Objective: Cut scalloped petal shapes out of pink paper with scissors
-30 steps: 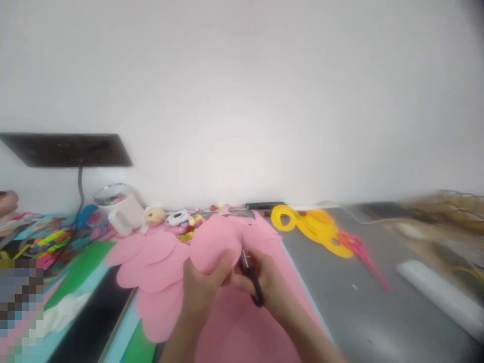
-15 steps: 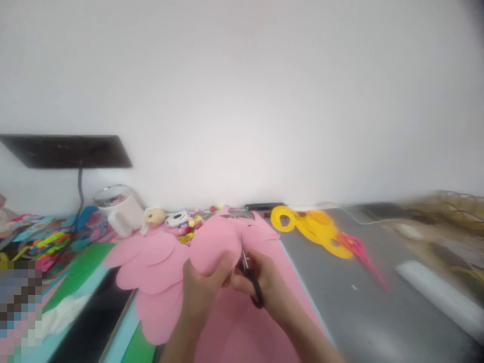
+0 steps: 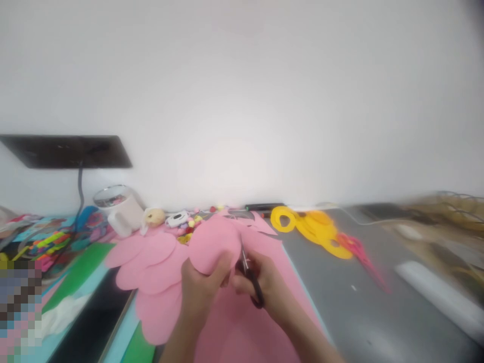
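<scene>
Fingers of the left hand are closed on the pink disc, thumb on top, in the head view. Right-hand fingers curl round the black scissors, whose blades stand at the disc's right edge. Below the disc lies a pink sheet; left of it, overlapping pink rounds. Farther left and behind the disc stands a white mug, pinkish contents showing at its top, too blurred to name.
</scene>
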`<act>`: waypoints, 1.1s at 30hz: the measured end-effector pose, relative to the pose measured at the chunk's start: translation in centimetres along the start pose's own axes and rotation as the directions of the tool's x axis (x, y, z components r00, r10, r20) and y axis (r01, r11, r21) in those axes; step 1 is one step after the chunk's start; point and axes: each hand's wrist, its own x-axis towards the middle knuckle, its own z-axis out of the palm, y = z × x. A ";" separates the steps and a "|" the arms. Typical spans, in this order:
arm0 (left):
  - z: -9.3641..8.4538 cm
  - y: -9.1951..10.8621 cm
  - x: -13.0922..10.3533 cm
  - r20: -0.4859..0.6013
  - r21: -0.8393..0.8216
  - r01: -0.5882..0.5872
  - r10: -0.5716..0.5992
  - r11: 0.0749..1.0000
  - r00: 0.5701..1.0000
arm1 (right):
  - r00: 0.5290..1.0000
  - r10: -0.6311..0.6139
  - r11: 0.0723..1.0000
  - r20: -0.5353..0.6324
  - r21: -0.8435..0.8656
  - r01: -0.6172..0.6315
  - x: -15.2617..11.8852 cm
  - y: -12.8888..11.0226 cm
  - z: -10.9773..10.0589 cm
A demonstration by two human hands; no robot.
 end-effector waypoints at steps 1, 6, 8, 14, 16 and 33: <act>0.0 -0.1 0.0 0.003 -0.002 0.001 -0.001 1.000 1.000 | 1.000 0.004 1.000 -0.007 -0.009 -0.004 0.0 -0.1 0.0; -0.1 -0.4 0.1 0.021 -0.012 -0.015 0.015 1.000 1.000 | 1.000 -0.003 0.999 -0.005 -0.034 0.002 -0.2 -0.4 0.1; -0.2 -0.5 0.2 0.027 -0.017 -0.023 0.023 1.000 0.999 | 1.000 0.007 0.999 -0.010 -0.039 -0.008 -0.1 -0.3 0.1; -0.4 -0.7 0.3 0.026 -0.012 -0.041 0.041 0.999 0.999 | 1.000 0.018 1.000 -0.009 -0.020 -0.018 0.0 -0.3 0.1; -0.4 -0.8 0.4 0.033 -0.015 -0.063 0.064 0.998 0.997 | 0.999 0.035 0.999 -0.023 -0.035 -0.036 0.0 -0.4 0.1; -0.2 -1.1 0.5 0.014 -0.099 -0.079 0.081 0.992 0.997 | 0.999 0.019 0.999 0.040 0.026 -0.020 -0.1 0.1 0.3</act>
